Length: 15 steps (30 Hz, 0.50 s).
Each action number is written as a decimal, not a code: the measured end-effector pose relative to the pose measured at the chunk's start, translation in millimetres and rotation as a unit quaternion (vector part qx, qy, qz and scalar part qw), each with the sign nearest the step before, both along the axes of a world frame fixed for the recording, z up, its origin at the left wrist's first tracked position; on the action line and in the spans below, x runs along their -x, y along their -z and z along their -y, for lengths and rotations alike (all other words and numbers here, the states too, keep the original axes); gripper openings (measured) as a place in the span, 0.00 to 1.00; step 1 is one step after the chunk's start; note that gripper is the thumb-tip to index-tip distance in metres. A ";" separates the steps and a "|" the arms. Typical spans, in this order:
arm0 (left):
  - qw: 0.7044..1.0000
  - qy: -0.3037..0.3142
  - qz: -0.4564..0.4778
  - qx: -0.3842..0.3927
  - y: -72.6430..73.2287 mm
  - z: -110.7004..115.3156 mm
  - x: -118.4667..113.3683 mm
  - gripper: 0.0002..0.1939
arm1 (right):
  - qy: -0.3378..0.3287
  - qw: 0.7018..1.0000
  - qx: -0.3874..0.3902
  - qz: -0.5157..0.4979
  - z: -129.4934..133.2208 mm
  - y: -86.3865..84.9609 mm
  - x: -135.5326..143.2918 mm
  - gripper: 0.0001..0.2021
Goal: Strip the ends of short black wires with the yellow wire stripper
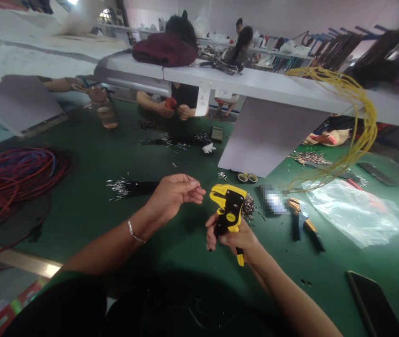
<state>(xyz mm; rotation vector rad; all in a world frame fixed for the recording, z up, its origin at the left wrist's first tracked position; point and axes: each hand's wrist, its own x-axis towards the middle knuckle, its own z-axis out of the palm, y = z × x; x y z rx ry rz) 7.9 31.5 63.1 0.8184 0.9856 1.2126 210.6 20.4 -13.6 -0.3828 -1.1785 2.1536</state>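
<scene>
My right hand (234, 236) is wrapped round the handles of a yellow and black wire stripper (230, 208), its jaws pointing up and left. Just left of those jaws, my left hand (180, 194) pinches a thin dark wire (198, 187) between thumb and forefinger. The wire's end lies close to the tool without visibly touching it. Behind my left hand lies a bundle of black wires (139, 188) with shiny tips at its left end. A pile of small cut pieces (248, 207) sits partly behind the stripper.
Red and blue cable coils (13, 182) lie at left. Rightward are orange-handled pliers (304, 222), a plastic bag (357, 213) and a phone (376, 302). A white shelf (272, 86) crosses ahead, with yellow wires (364, 117) hanging down. Other people's hands work beyond it.
</scene>
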 end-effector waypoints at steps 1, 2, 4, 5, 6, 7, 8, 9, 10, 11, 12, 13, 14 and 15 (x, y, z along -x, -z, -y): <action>1.000 0.000 0.001 0.000 0.0 -0.1 -0.1 0.06 | 0.001 1.000 0.000 0.000 -0.1 -0.1 -0.2 0.18; 1.000 0.000 0.001 0.000 0.0 -0.2 -0.2 0.06 | 0.000 1.000 0.000 0.000 -0.2 0.0 -0.4 0.18; 1.000 0.000 0.000 -0.001 0.0 -0.2 -0.3 0.06 | -0.003 1.000 -0.001 -0.005 -0.1 0.3 -0.5 0.18; 1.000 0.000 -0.002 -0.001 0.1 -0.1 -0.2 0.06 | -0.004 1.000 -0.002 -0.008 0.1 0.6 -0.5 0.18; 1.000 0.000 -0.003 -0.001 0.2 0.0 -0.1 0.06 | -0.008 1.000 -0.003 -0.010 0.3 0.9 -0.4 0.18; 1.000 0.000 -0.004 -0.001 0.4 0.1 0.1 0.06 | -0.006 1.000 -0.002 -0.012 0.6 1.0 -0.4 0.18; 1.000 0.000 -0.005 -0.001 0.5 0.1 0.3 0.06 | 0.000 1.000 -0.002 -0.013 0.9 1.1 -0.3 0.18; 1.000 0.000 -0.005 -0.001 0.8 0.1 0.5 0.06 | 0.005 1.000 -0.001 -0.012 1.1 1.0 -0.3 0.18; 1.000 0.000 -0.004 -0.002 0.9 0.1 0.6 0.06 | 0.007 1.000 0.000 -0.011 1.3 0.8 -0.2 0.18; 1.000 0.000 -0.003 -0.002 1.1 0.0 0.7 0.06 | 0.005 1.000 0.000 -0.011 1.3 0.6 -0.1 0.18; 1.000 0.000 -0.002 -0.002 1.2 0.0 0.7 0.06 | 0.002 1.000 0.000 -0.010 1.3 0.5 0.0 0.18; 1.000 -0.001 -0.002 -0.001 1.1 0.0 0.5 0.06 | -0.003 1.000 -0.001 -0.012 1.2 0.3 0.3 0.18; 1.000 -0.002 -0.002 -0.001 1.0 0.0 0.3 0.06 | -0.007 1.000 -0.001 -0.013 1.1 0.1 0.6 0.18; 1.000 -0.003 -0.002 0.000 0.7 0.0 0.1 0.06 | -0.003 1.000 0.001 -0.014 1.2 -0.1 0.9 0.18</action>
